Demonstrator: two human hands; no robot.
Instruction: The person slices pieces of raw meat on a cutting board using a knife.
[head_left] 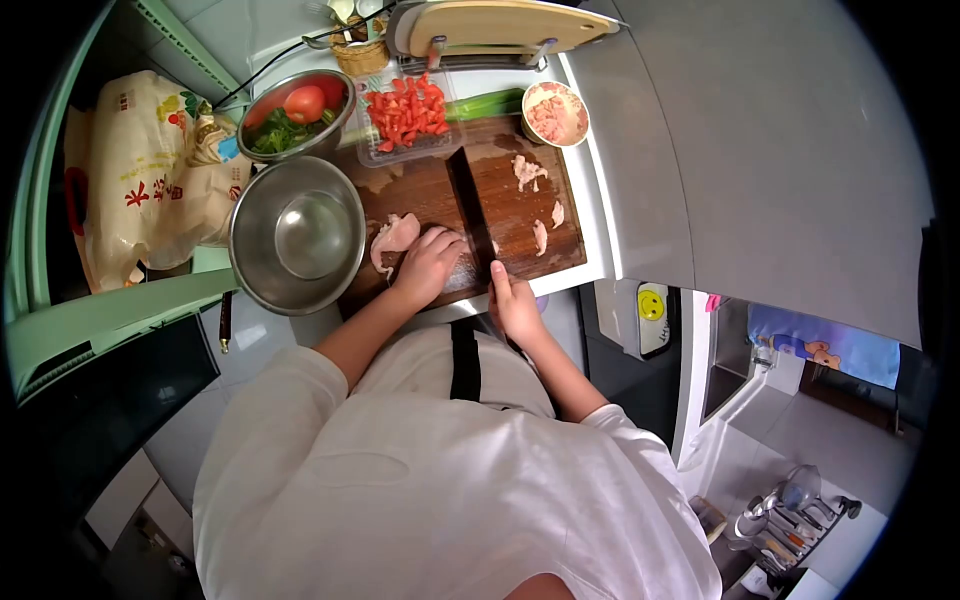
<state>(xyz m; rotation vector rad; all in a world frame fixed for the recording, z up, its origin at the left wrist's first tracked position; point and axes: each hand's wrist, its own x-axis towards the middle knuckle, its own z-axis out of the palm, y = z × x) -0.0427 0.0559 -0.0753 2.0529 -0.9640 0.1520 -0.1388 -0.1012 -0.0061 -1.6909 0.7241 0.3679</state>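
Observation:
On a dark wooden cutting board [510,215], my right hand [515,308] grips the handle of a knife [468,205] whose dark blade points away from me. To the left of the blade, my left hand [430,267] lies with its fingers pressed together on the board; a bit of pale meat seems to be under the fingertips, mostly hidden. A larger piece of raw meat [397,234] rests left of that hand. Small meat scraps [528,172] lie on the right part of the board. A bowl of chopped meat [552,115] stands at its far right corner.
An empty steel bowl [298,235] is at the left, below another steel bowl [262,102] with a tomato and greens. Diced tomato fills a clear tray [403,110] beside a green vegetable [490,104]. Cutting boards [510,28] stand at the back, bags [140,170] far left.

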